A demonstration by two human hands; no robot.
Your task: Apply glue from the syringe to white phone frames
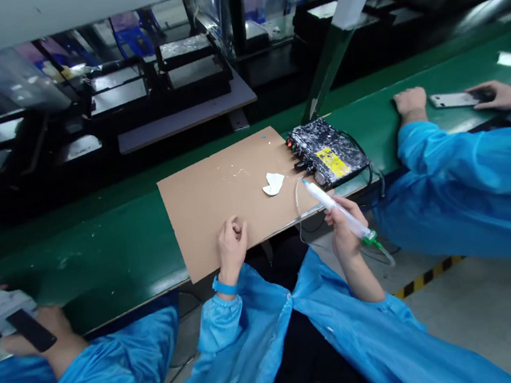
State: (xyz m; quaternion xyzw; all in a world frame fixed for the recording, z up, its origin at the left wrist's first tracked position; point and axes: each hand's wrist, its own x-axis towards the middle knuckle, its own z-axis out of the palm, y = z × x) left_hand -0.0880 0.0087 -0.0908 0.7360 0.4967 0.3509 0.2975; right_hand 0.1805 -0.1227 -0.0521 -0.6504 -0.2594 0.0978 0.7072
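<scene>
Left hand (pixel 231 242): clenched in a loose fist, resting on the near edge of the cardboard sheet (pixel 218 197), grasping nothing visible.
Cardboard sheet: flat on the green conveyor bench (pixel 77 242), overhanging its near edge.
White scrap (pixel 274 183): on the sheet's right part, between the two hands and farther out.
Right hand (pixel 344 230): grasping the dispensing syringe (pixel 336 208) at the bench's near edge.
Syringe axis: slants up-left, tip toward the scrap; right hand nearer.
Control box (pixel 329 152): just beyond the tip, at the sheet's far right corner.
Co-workers' hands: well apart, at both bench ends.
</scene>
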